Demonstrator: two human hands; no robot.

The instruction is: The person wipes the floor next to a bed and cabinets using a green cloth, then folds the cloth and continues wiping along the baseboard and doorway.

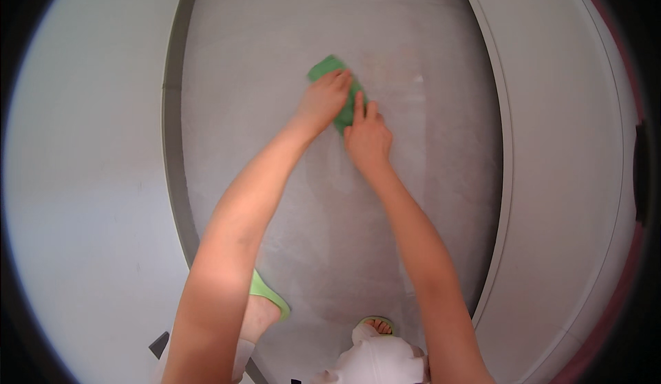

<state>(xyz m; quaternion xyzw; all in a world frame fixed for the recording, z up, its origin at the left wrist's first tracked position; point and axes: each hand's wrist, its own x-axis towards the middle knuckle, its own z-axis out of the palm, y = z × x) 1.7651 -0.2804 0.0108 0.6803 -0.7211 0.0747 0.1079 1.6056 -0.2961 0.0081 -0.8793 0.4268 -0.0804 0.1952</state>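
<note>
Where the head view shows the green cloth (325,67) on or just above the grey floor (275,33), the left hand (325,100) grasping it and the right hand (370,136) touching its lower part, whether pinching I cannot tell, it looks light, soft and limp, best held by both ends.

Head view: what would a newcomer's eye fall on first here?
The green cloth stands out first, above the picture's middle against the grey floor, with the left hand and right hand both touching it. Next comes a lime-green slipper, low and left of centre.
</note>
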